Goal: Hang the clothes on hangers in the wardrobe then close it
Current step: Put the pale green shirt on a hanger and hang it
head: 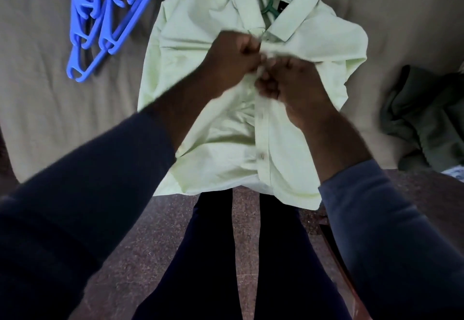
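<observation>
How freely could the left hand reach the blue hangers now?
Probably yes, once it lets go: the left hand pinches the shirt, and nothing stands between it and the blue hangers.

Dim, flat light falls evenly on the bed sheet (50, 108), leaving only faint shadows in its creases. My left hand (232, 54) and right hand (295, 82) are smeared by motion blur against the pale shirt (216, 144), the brightest patch here. The wide lens swells my sleeves (75, 206) at the lower corners.
</observation>
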Demonstrator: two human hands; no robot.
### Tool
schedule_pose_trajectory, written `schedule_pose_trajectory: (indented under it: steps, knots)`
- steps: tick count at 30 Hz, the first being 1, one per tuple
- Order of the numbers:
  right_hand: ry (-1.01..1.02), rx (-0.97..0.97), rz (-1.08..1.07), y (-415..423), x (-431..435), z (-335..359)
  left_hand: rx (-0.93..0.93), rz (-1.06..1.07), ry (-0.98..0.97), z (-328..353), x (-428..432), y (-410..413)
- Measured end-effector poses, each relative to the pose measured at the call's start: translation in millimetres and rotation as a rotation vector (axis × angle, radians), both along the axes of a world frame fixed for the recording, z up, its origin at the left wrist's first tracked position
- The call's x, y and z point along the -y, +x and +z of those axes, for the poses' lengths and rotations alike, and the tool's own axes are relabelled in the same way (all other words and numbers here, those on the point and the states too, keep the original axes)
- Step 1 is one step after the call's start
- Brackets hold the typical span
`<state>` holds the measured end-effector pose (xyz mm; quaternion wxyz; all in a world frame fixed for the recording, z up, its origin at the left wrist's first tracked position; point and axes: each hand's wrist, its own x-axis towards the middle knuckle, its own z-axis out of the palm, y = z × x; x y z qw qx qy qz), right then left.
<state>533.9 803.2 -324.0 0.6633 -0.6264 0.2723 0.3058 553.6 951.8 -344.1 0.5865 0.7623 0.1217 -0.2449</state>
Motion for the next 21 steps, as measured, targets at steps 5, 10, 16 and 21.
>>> schedule_pose_trajectory:
  steps: [5,10,16,21]
  knots:
    - [-0.626,0.549,0.132,36,-21,-5,0.226,0.035,0.232,-3,10,67]
    - [-0.628,0.475,0.396,-8,-28,-11,0.278,0.052,0.374,-9,-12,36]
    - [-0.092,-0.193,0.300,-87,-47,-36,0.195,0.351,0.499,20,-41,-90]
    - [0.024,-0.224,0.343,-85,-79,-33,0.049,0.307,0.622,37,-49,-172]
